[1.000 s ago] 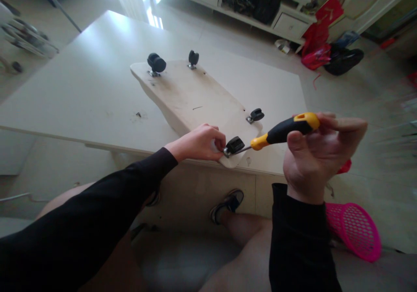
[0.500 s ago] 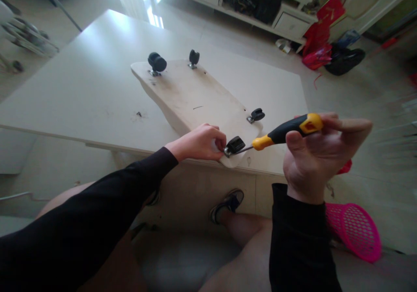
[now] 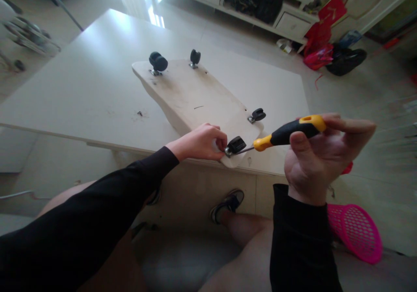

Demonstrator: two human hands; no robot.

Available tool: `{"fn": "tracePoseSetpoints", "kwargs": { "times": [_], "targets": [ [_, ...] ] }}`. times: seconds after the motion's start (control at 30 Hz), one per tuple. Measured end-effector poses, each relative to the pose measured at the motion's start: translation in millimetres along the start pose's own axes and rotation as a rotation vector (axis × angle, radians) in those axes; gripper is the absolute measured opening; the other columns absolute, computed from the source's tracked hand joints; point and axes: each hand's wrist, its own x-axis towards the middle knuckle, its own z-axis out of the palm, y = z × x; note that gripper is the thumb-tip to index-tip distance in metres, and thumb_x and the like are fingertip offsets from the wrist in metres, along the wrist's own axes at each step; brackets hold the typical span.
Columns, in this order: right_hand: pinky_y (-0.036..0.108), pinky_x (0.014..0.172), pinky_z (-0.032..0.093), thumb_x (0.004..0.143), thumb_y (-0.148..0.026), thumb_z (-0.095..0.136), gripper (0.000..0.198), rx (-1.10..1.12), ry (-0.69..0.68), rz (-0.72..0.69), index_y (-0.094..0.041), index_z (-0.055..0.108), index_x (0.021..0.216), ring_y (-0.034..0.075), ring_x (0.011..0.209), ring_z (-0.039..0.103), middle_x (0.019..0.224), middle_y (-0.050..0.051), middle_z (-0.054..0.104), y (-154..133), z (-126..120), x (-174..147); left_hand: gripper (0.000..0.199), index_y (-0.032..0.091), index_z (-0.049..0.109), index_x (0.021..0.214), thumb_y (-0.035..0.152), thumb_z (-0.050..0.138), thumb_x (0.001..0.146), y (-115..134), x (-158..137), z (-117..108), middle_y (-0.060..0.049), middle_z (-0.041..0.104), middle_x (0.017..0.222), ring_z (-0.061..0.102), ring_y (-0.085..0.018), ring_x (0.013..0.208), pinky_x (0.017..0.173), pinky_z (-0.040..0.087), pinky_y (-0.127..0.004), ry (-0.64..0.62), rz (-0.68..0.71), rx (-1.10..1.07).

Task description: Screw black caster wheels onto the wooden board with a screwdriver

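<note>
My right hand (image 3: 321,153) grips the yellow-and-black handle of a screwdriver (image 3: 295,131), thumb below and fingers at its butt end. The shaft slopes down left, its tip at the metal base of the nearest black caster wheel (image 3: 236,144). Beside that caster, my left hand (image 3: 205,142) is closed with its fingertips at the base; what they pinch is hidden. A pale board (image 3: 192,92) lies with its casters up. Other casters stand at its far left corner (image 3: 158,61), its far edge (image 3: 195,57) and its right end (image 3: 258,114).
The board rests on a white table (image 3: 81,74), near its front edge. Small dark bits (image 3: 140,114) lie left of the board. A pink mesh basket (image 3: 356,231) is at lower right. Behind the table are a white cabinet (image 3: 293,24) and red and black bags (image 3: 347,61).
The screwdriver handle has turned a little in my right hand, which has shifted slightly right. My left hand stays at the caster.
</note>
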Motion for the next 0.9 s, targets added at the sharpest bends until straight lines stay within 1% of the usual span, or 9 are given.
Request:
{"fn": "tracePoseSetpoints", "kwargs": {
  "times": [0.1,0.2,0.27,0.33,0.47,0.57,0.67,0.8,0.9],
  "targets": [
    [0.036,0.09,0.066,0.062,-0.035,0.101,0.047,-0.015,0.016,-0.008,-0.032,0.073,0.1,0.015,0.09,0.063,0.094,-0.004,0.058,2.2,-1.8,0.8,0.014,0.019,0.081,0.081,0.01,0.078,0.072,1.3,0.4,-0.3,-0.001,0.076,0.08,0.069,-0.015,0.074,0.077,0.053,-0.027,-0.002,-0.014,0.005],
    [0.049,0.099,0.066,0.078,-0.041,0.09,0.037,0.072,-0.056,0.092,-0.033,0.07,0.108,0.022,0.104,0.072,0.102,-0.002,0.066,-1.1,1.1,-2.0,0.013,0.02,0.081,0.08,0.01,0.079,0.071,2.0,0.8,-0.6,-0.001,0.075,0.079,0.069,-0.015,0.073,0.078,0.053,-0.027,-0.007,-0.026,0.008],
    [0.056,0.099,0.066,0.084,-0.038,0.083,0.034,0.121,-0.109,0.182,-0.035,0.066,0.112,0.026,0.11,0.075,0.108,-0.001,0.071,-5.1,3.5,-4.2,0.013,0.02,0.08,0.081,0.011,0.079,0.071,2.2,0.9,-1.0,-0.001,0.075,0.079,0.069,-0.015,0.073,0.078,0.053,-0.027,-0.009,-0.024,0.004],
    [0.056,0.095,0.068,0.082,-0.032,0.084,0.036,0.119,-0.129,0.201,-0.035,0.066,0.113,0.027,0.11,0.077,0.109,-0.001,0.072,-8.6,5.0,-5.3,0.014,0.02,0.081,0.081,0.011,0.079,0.071,2.2,0.8,-1.4,-0.001,0.075,0.08,0.069,-0.015,0.073,0.078,0.054,-0.027,-0.013,-0.029,0.003],
    [0.045,0.088,0.07,0.074,-0.026,0.091,0.042,0.061,-0.113,0.078,-0.032,0.073,0.112,0.022,0.096,0.076,0.105,-0.001,0.069,-7.3,3.4,-2.7,0.015,0.02,0.081,0.081,0.01,0.078,0.07,1.5,0.5,-1.1,-0.001,0.075,0.08,0.069,-0.015,0.073,0.078,0.054,-0.027,-0.011,-0.026,0.006],
    [0.036,0.083,0.067,0.067,-0.03,0.098,0.045,-0.004,-0.036,-0.031,-0.032,0.076,0.106,0.015,0.087,0.068,0.096,-0.003,0.063,-0.4,0.0,0.9,0.014,0.02,0.08,0.081,0.01,0.078,0.071,0.4,0.5,-0.3,-0.001,0.075,0.08,0.069,-0.015,0.073,0.077,0.053,-0.027,-0.004,-0.017,0.003],
    [0.037,0.085,0.066,0.062,-0.036,0.102,0.049,-0.049,-0.01,-0.057,-0.032,0.076,0.103,0.015,0.086,0.063,0.092,-0.003,0.06,4.0,-1.7,1.5,0.013,0.02,0.08,0.08,0.011,0.078,0.071,-0.3,0.7,0.1,-0.001,0.075,0.079,0.068,-0.014,0.072,0.077,0.053,-0.027,0.0,-0.008,0.0],
    [0.053,0.098,0.067,0.077,-0.047,0.09,0.041,0.017,-0.068,0.094,-0.035,0.071,0.112,0.023,0.102,0.072,0.106,-0.001,0.064,-0.6,2.0,-3.5,0.013,0.02,0.08,0.081,0.011,0.078,0.072,-0.3,0.8,-0.2,-0.001,0.075,0.08,0.068,-0.014,0.072,0.077,0.053,-0.027,-0.012,-0.015,-0.008],
    [0.059,0.1,0.067,0.083,-0.042,0.084,0.038,0.041,-0.107,0.175,-0.036,0.068,0.117,0.029,0.115,0.075,0.112,0.0,0.069,-6.3,5.9,-7.2,0.014,0.02,0.08,0.081,0.011,0.078,0.071,0.0,0.5,-0.4,-0.001,0.075,0.08,0.069,-0.015,0.073,0.077,0.053,-0.027,-0.01,-0.02,-0.006]
  ]
}}
